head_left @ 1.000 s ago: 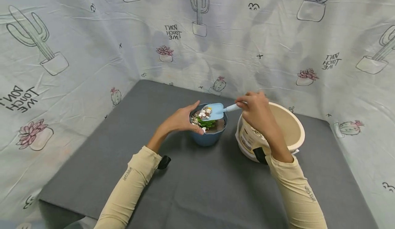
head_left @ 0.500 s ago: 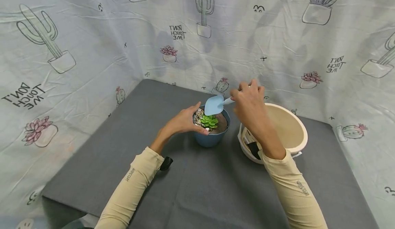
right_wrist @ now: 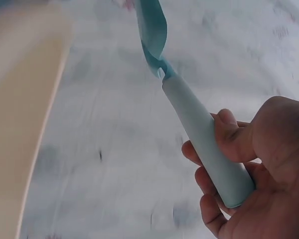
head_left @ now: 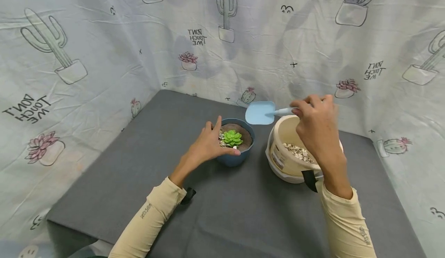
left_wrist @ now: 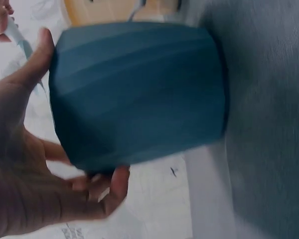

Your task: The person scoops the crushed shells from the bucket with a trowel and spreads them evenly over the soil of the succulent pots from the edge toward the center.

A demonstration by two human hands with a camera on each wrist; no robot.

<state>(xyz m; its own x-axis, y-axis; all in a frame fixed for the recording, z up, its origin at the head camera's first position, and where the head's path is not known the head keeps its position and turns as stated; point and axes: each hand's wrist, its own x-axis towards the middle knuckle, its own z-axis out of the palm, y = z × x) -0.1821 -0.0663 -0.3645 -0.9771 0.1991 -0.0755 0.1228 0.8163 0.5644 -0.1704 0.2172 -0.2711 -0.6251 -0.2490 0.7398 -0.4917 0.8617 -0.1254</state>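
My left hand (head_left: 205,144) grips the left side of a blue flower pot (head_left: 232,160), thumb near the front rim and fingers around the far side. In the pot, a bright green succulent (head_left: 232,138) sits in brown soil (head_left: 246,136), with pale pebbles (head_left: 221,143) on its left, partly behind the hand. My right hand (head_left: 318,124) holds a light blue trowel (head_left: 260,113) in the air, its blade between pot and bucket and bare of stones. The right wrist view shows thumb and fingers curled round the trowel's handle (right_wrist: 207,144).
Right of the pot stands a cream bucket (head_left: 279,150) with pale gravel (head_left: 299,152) inside, partly behind my right arm. A grey cloth covers the table (head_left: 222,211). Behind it hangs a white curtain (head_left: 260,49) printed with cacti.
The trowel has tipped its pebbles into the pot, then swung up and right toward the bucket, its blade now bare. My left hand has stayed at the pot, shifting slightly.
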